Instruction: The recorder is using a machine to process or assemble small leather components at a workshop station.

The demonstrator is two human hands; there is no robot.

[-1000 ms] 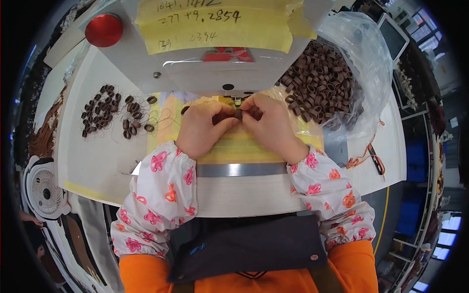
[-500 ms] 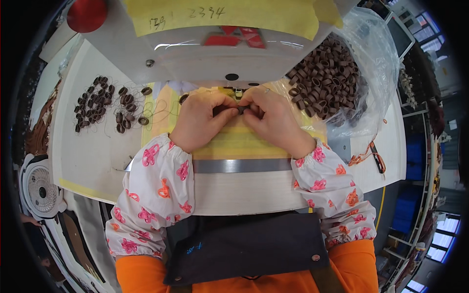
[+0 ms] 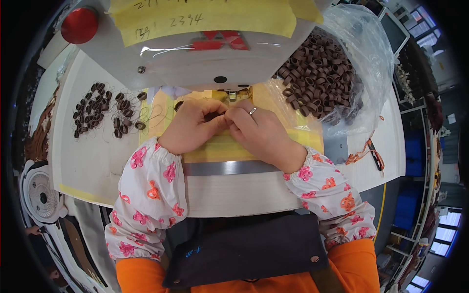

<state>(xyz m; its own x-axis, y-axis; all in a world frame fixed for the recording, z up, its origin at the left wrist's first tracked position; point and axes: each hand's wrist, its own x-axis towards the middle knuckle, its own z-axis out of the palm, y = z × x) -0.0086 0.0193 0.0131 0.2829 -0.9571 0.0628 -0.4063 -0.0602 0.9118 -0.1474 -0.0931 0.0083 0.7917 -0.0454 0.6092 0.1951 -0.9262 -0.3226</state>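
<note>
In front of the sewing machine's presser foot, my two hands meet at the fingertips. My left hand is closed in a pinch around a small dark brown piece, mostly hidden by the fingers. Touching it from the other side, my right hand has its fingers curled and pressed together, so its grip on the piece is largely covered. A dark brown loop lies just beyond my left hand, with loose thread near it. Yellow tape covers the machine bed under both hands.
The white sewing machine head overhangs the work. At left lie several dark loops with thread tails. Many brown loops fill a clear plastic bag at right, beyond a black-handled tool with orange cord.
Both hands have drawn slightly back from the presser foot, toward me. The right hand has turned, bringing its ring into clearer sight. The whole view has shifted a little.
</note>
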